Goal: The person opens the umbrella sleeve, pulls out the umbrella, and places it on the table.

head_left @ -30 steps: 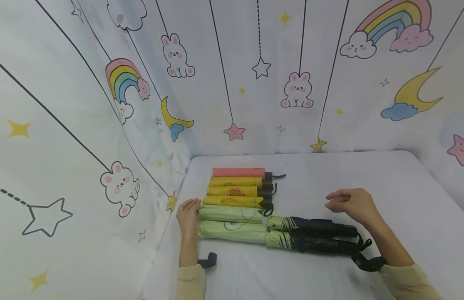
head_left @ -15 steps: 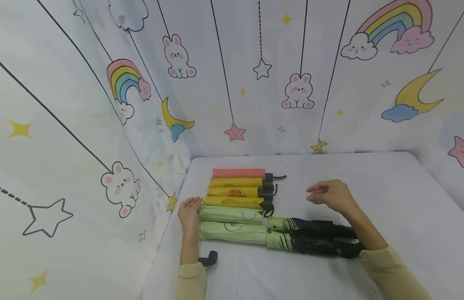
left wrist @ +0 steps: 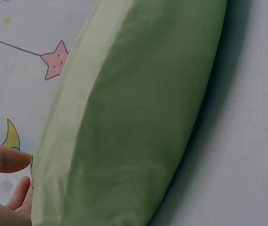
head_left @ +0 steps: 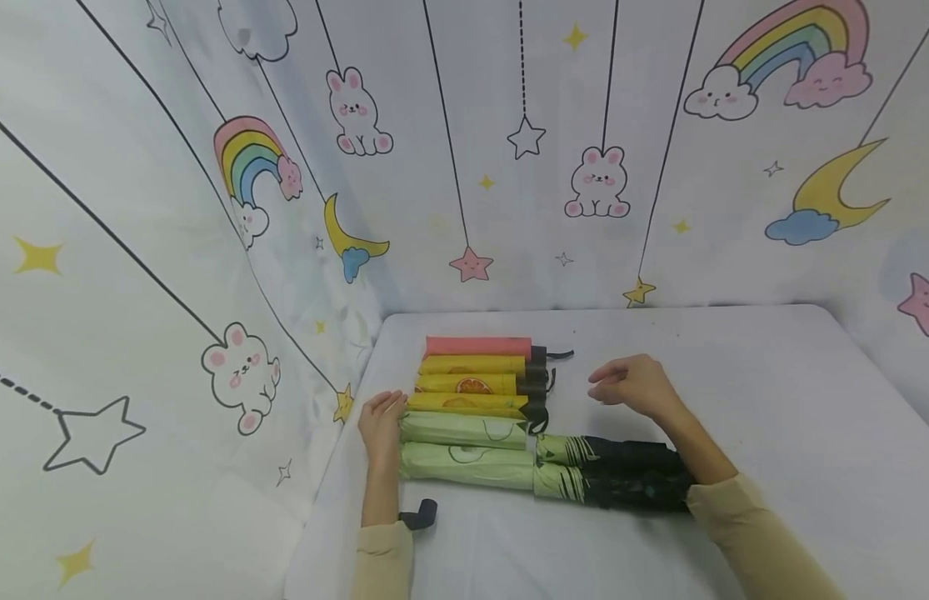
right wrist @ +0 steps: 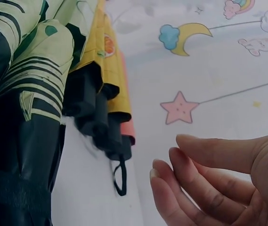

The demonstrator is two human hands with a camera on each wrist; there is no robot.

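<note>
Folded umbrellas lie side by side, handles to the right. At the back is a pink umbrella [head_left: 477,347], then three yellow umbrellas [head_left: 471,383] with orange-slice prints. In front lie two longer green-and-black umbrellas [head_left: 467,464]. My left hand [head_left: 382,422] rests at the left ends of the row, fingers fairly straight beside the rear green umbrella; in the left wrist view a green umbrella [left wrist: 134,113] covers much of that hand. My right hand [head_left: 635,385] hovers right of the yellow handles, fingers loosely bent, holding nothing. Its forearm hides the green umbrellas' handle ends.
A white-covered table [head_left: 794,392] carries everything. A patterned white curtain [head_left: 471,208] stands behind it and along the left side. Black wrist straps [right wrist: 121,179] hang from the umbrella handles. A dark camera mount [head_left: 419,515] sticks out from the left wrist.
My right hand has moved left and slightly back over the table, toward the yellow umbrellas' handles. The left hand has shifted only slightly back, and the umbrellas lie as before.
</note>
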